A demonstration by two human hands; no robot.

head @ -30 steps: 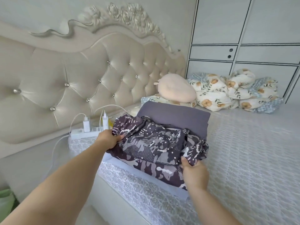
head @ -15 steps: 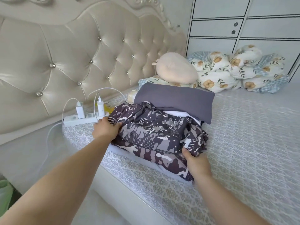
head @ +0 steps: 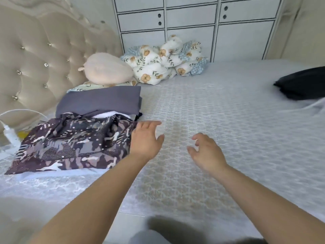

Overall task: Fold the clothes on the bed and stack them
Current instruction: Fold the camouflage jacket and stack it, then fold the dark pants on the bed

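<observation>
A folded camouflage-patterned garment (head: 70, 143) lies on top of a stack at the left of the bed, over a white layer and next to a folded grey-purple cloth (head: 100, 101). My left hand (head: 146, 138) hovers just right of the stack's edge, fingers loose, holding nothing. My right hand (head: 205, 152) floats above the bare bedspread (head: 211, 106) with fingers loosely curled and empty. A dark garment (head: 300, 83) lies at the bed's far right edge.
A tufted cream headboard (head: 35, 55) rises at the left, with a white charger and cable (head: 8, 132) below it. A beige plush pillow (head: 107, 69) and a bundled floral quilt (head: 165, 60) sit at the back. White cabinets (head: 193, 23) stand behind.
Both hands let go of the camouflage garment, which now rests on the stack. The hands moved right over the bedspread, and the view turned right, bringing the dark garment into sight.
</observation>
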